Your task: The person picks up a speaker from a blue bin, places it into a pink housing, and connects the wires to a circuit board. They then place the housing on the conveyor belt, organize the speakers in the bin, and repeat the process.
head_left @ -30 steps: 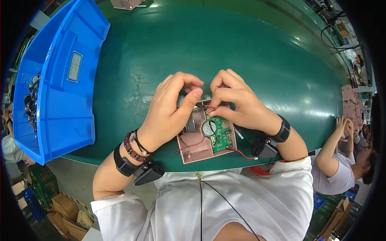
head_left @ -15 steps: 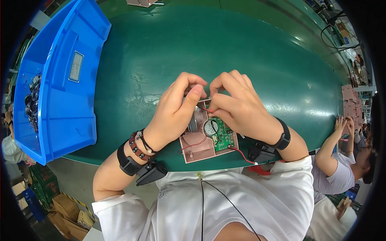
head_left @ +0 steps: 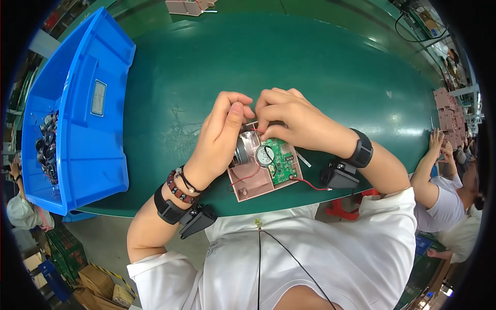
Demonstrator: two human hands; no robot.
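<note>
A pink plastic housing (head_left: pixel 254 192) lies open-side up near the table's front edge. Inside it are a green circuit board (head_left: pixel 283 164), a round silver disc (head_left: pixel 265 155) and a dark cylindrical part (head_left: pixel 241 153). My left hand (head_left: pixel 221 132) curls along the housing's far left side, its thumb raised. At the far edge, my right hand (head_left: pixel 289 116) pinches a thin red wire (head_left: pixel 257 130); its fingertips partly hide the wire's end. Another red wire (head_left: pixel 308 183) runs off the board's near right corner to a small white connector.
On the left stands a blue bin (head_left: pixel 106 150) holding small round black parts with wires (head_left: pixel 47 150). Another pink housing (head_left: pixel 185 7) sits at the far edge. Pink housings (head_left: pixel 448 111) are stacked at the right, near a co-worker's hands (head_left: pixel 439 144).
Both hands and the housing have shifted slightly left in view. My right fingers have closed in over the housing's far edge. A pale strip now shows beside its right side.
</note>
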